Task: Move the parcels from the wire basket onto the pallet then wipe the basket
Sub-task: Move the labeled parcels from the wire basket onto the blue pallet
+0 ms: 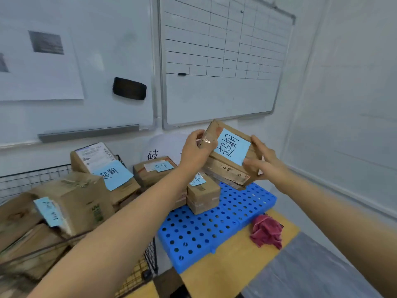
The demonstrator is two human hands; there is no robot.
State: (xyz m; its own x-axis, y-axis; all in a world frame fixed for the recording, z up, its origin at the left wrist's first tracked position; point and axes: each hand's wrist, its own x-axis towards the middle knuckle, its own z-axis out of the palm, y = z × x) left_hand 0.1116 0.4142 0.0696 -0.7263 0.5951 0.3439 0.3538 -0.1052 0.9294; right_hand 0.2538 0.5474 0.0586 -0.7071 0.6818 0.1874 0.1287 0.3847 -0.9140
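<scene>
Hard to read: handwriting on the blue notes point(117, 175) of parcels piled in wire basket point(151, 257), left of pallet point(214, 231); pile blurred, cut off at frame edge. Cannot tell whether brown box point(154, 172) behind left forearm sits on pallet or in basket. Held parcel point(231, 155) in the air above pallet's far end, tilted, blue note toward camera. Left hand point(196, 152) gripping its left end, fingers point(198, 134) curled over the taped edge. Right hand point(265, 163) pinching its right end, thumb on the front. Small parcel point(203, 197) resting on pallet's far-left part. Red cloth point(267, 232) bunched just right of pallet on yellow surface point(236, 274). Gridded whiteboard point(214, 93) on wall behind pallet, black eraser point(129, 88) on the board to its left.
</scene>
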